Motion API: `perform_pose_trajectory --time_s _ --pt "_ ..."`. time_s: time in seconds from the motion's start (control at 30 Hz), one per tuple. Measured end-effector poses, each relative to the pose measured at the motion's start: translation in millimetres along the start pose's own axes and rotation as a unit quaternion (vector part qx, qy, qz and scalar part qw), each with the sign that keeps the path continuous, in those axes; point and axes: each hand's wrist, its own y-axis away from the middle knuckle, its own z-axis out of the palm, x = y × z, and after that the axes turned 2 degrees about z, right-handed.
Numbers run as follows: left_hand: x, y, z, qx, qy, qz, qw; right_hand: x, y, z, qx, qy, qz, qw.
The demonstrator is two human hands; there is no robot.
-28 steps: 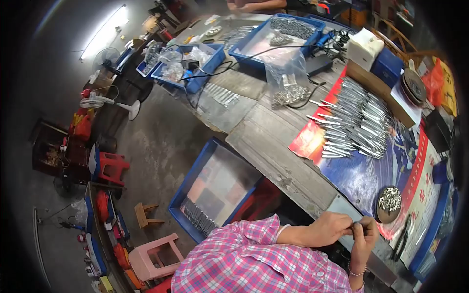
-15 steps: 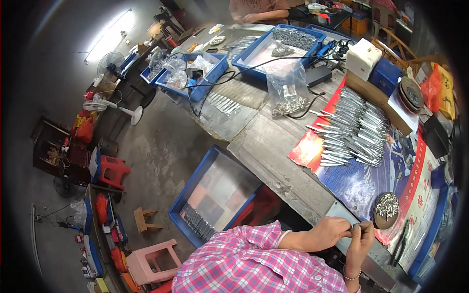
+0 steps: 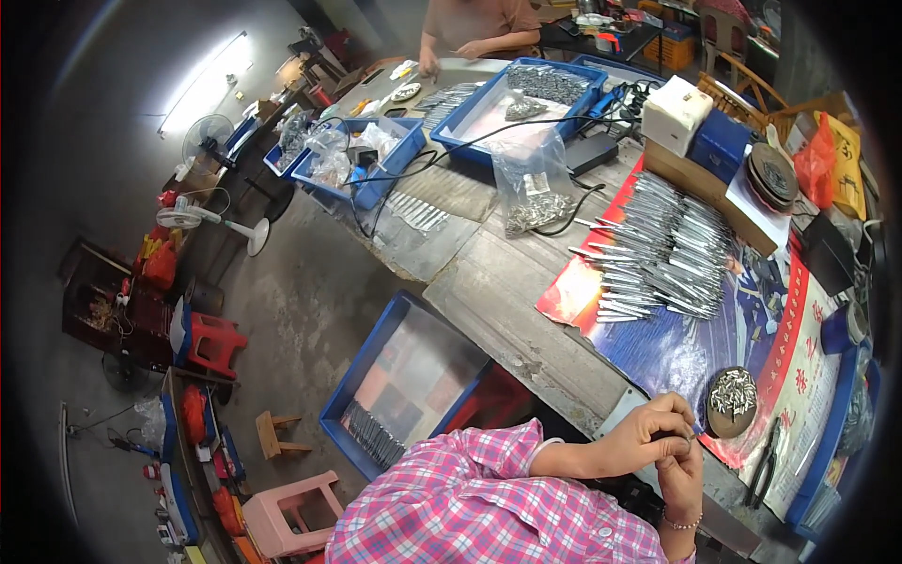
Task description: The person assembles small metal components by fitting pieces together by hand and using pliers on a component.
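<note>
At the near edge of the bench, beside a metal plate (image 3: 617,412), my two hands meet. My left hand (image 3: 648,434) has its fingers bent and pinched together. My right hand (image 3: 682,477), with a beaded bracelet at the wrist, is closed against the left fingertips. Whatever lies between the fingers is dark, small and mostly covered. Just right of the hands sits a round dish (image 3: 732,402) of short silvery metal pieces. Black-handled pliers (image 3: 766,475) lie to its right. Beyond, slim silver metal rods (image 3: 658,249) are heaped in rows on a printed sheet (image 3: 648,352).
Below the bench's left edge stands a blue tray (image 3: 399,376) with dark rods in one corner. Farther off are a blue tray of metal parts (image 3: 521,103), a clear bag of small parts (image 3: 536,193) and black cables (image 3: 470,141). A co-worker (image 3: 479,28) sits across the bench.
The view has shifted slightly, moving the bench things left in the picture. My left hand's fingers have risen and bent over more, still meeting the right hand. The co-worker's hand now reaches toward the bench.
</note>
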Motion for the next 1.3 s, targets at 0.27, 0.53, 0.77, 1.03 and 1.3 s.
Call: perform_pose_trajectory --time_s 0.27,0.53,0.77,1.03,1.3 --pt "3.5 -8.5 -0.9 0.048 -0.053 0.047 0.996 1.8 -2.0 -1.5 -0.003 0.070 0.029 0.997" --pt "2.7 -2.4 -1.0 0.081 -0.049 0.038 0.995 -5.8 -3.7 2.3 -0.047 0.225 -0.067 0.971" --pt "-15.9 -2.9 -15.4 -0.027 0.209 -0.084 0.974 -22.0 5.0 9.3 -0.192 -0.162 0.184 0.950" --pt "-1.7 -6.2 -12.2 -0.019 0.257 -0.125 0.958 -10.3 2.4 16.2 -0.063 0.024 0.089 0.994" --pt "13.1 0.3 -12.8 0.025 -0.127 0.074 0.989 -4.6 9.3 13.3 -0.036 0.162 0.017 0.986"
